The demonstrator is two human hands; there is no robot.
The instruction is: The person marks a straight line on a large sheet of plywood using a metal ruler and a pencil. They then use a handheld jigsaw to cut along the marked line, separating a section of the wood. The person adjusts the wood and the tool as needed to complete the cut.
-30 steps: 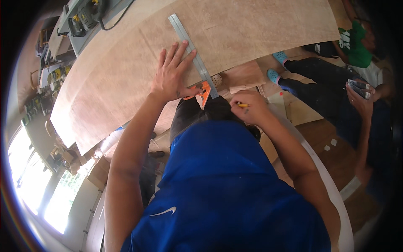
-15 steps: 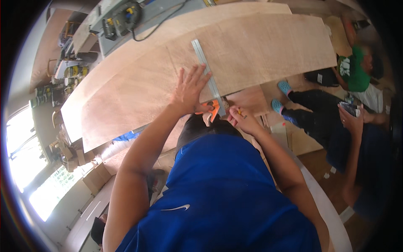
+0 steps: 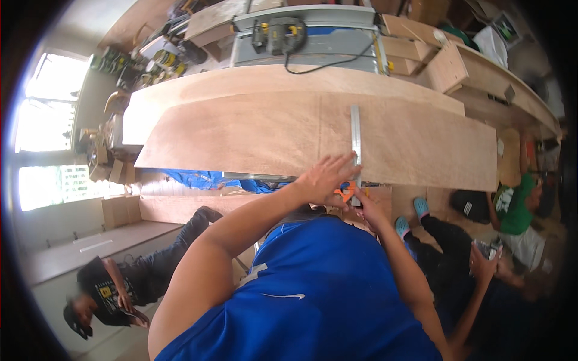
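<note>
A combination square with a steel blade [image 3: 355, 129] and an orange head lies across the near edge of a large plywood panel [image 3: 253, 129]. My left hand [image 3: 325, 179] rests spread over the panel, its fingertips reaching the blade and its thumb beside the orange head [image 3: 345, 191]. My right hand [image 3: 372, 209] is at the near end of the square, just below the panel's edge. Its fingers are closed together; whatever they pinch is too small to make out.
A corded power saw [image 3: 280, 35] sits on the grey machine table [image 3: 328, 48] beyond the panel. Another plywood sheet [image 3: 289, 77] lies beneath it. People are at the left [image 3: 111, 289] and right [image 3: 481, 259]. A blue tarp [image 3: 195, 178] shows under the panel.
The view has turned and tilted up, so the panel appears level and more of the far room shows. My left hand stays spread by the square; my right remains near its lower end.
</note>
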